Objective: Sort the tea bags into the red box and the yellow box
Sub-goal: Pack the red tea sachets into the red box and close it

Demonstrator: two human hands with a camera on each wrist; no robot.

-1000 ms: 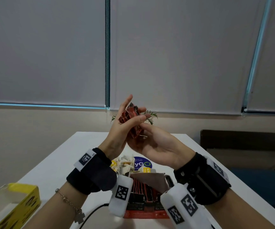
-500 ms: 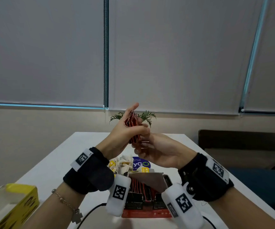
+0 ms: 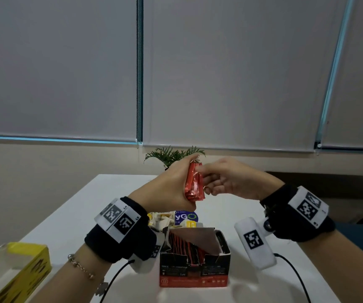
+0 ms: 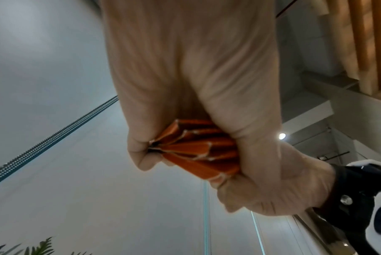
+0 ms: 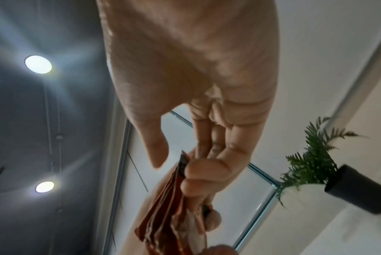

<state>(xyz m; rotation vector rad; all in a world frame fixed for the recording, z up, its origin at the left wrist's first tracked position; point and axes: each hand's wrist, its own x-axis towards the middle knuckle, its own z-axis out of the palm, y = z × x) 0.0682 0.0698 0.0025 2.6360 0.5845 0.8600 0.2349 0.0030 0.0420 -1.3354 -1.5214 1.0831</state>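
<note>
A: While the left hand [image 3: 167, 189] clamps the red bags [image 3: 194, 182] up over the red box [image 3: 194, 265], main risk is a spill. The stack is fanned at its lower end, seen from the left wrist, so a loosened squeeze could let one slide out onto the table [image 3: 71, 215].

B: Cause?

A: Right hand [image 3: 230, 179] tugging. Its fingertips [image 3: 200, 169] touch the stack's upper right edge; whether they pinch a bag or only press, I cannot tell. Pull one and its neighbours may come along.

B: Anything else?

A: Box flap [image 3: 195, 236] leans over the opening, already tightly packed. Bags could catch on it going down.

B: Where do the bags sit in the grip?

A: Upright, edge toward the head camera. Left thumb on one broad face, curled fingers [image 4: 139, 155] on the other, lower ends sticking out below the fist. Right thumb [image 5: 156, 146] hangs apart from the stack.

B: Yellow ones?

A: Loose behind the red box. Yellow box [image 3: 16, 272] sits well apart, far left.
</note>
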